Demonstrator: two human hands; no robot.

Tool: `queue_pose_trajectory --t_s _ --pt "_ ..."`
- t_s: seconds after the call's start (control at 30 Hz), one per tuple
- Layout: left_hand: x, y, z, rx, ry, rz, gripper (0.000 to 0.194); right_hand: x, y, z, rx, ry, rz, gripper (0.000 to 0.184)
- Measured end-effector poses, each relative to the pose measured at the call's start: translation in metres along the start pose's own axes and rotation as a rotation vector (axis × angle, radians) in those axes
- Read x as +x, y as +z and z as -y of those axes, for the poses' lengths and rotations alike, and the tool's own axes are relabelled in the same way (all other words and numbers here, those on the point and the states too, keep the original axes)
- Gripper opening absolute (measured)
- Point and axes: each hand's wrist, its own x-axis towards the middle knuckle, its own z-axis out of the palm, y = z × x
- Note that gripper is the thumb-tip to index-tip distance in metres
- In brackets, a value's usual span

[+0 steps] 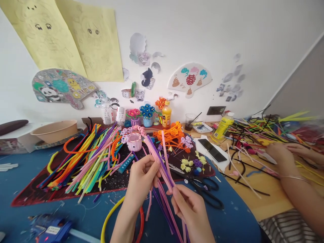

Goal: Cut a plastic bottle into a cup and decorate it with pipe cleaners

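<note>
Over the desk (235,221), inside its right edge, left hand (144,177) and right hand (189,204) pinch pink-and-purple stems (166,177) between fingers. Lining them up, I'd guess; that calls for steady grip.

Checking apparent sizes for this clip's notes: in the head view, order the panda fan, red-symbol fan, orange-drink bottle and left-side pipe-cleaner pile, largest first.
1. Pipe-cleaner pile
2. Panda fan
3. Red-symbol fan
4. Orange-drink bottle

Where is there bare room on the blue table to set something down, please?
The blue table shows bare between the white sticks and the mat, and right of the scissors, specks aside. The mat is crowded with pipe cleaners and flowers.
</note>
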Motion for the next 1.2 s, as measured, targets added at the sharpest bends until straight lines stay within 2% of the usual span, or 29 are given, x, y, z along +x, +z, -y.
queue_pose_trajectory --t_s 0.47,0.8,1.2 --pt "-0.0028 0.0036 -0.0034 0.049 0.042 -0.025 0.035 -0.0003 -0.0015 -0.0010 0.175 0.080 0.003 0.051" --pt "-0.0028 0.0036 -0.0023 0.119 0.074 -0.083 0.034 0.0010 -0.0036 -0.0053 0.185 0.083 0.002 0.056" --pt "-0.0033 0.0046 -0.0023 0.221 0.138 -0.145 0.028 0.0026 -0.0024 -0.0016 0.155 0.085 0.034 0.052"
